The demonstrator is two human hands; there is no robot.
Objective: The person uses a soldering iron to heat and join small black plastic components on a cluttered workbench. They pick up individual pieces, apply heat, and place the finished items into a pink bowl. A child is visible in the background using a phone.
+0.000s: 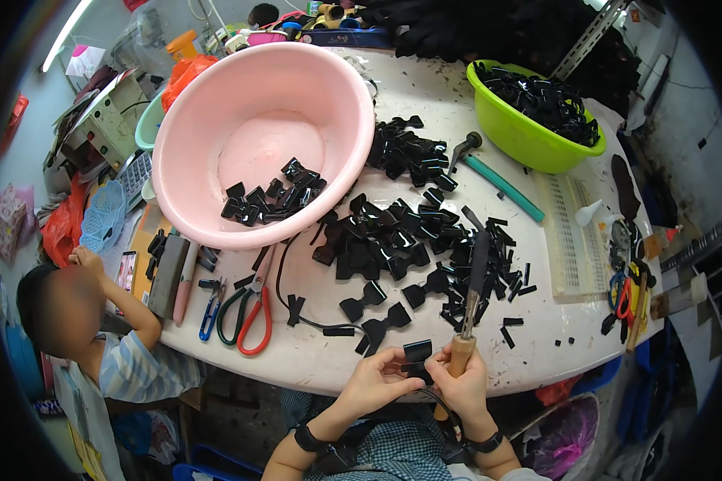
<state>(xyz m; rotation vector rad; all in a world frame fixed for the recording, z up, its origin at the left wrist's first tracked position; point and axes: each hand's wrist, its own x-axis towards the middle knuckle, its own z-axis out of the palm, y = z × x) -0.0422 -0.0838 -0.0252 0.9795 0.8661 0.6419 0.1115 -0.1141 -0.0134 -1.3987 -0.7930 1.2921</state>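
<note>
Black bow piece (416, 353) sat at the near table edge, pinched between our left hand (375, 380) and right hand (461, 383). Our right hand also clenched the wooden handle of a soldering iron (471, 309), its shaft lying across a pile of black bows (393, 240). We noted a pink basin (257, 136), a green basin (529, 132) and red-handled scissors (249, 309) on the white table (425, 96).

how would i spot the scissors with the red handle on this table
Start at the big pink basin on the white table. Just below its near rim lie the scissors, beside small blue snips. They alone have one red loop and one dark green.
</note>
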